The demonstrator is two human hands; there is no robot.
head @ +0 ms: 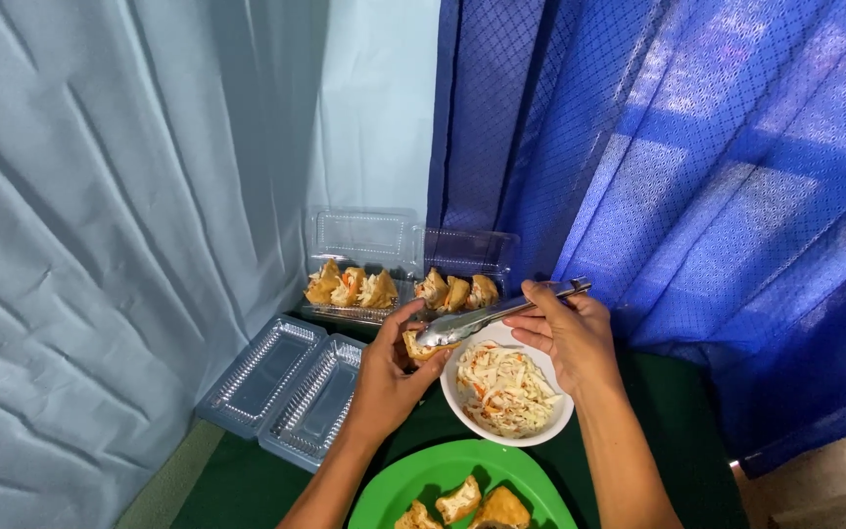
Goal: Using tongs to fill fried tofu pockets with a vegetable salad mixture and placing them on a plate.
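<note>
Blue curtains behind; left hand (pixel 384 377) cups tofu puff (pixel 415 345), right hand (pixel 570 333) pinches tongs (pixel 496 315)

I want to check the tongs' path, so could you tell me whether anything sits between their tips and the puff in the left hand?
Nothing visible: the tongs already reach the puff held in the left hand.

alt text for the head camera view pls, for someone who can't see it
A person's left hand holds a fried tofu piece while the right hand brings metal tongs to it, above a white bowl of shredded vegetables. Filled clear containers sit behind.
</note>
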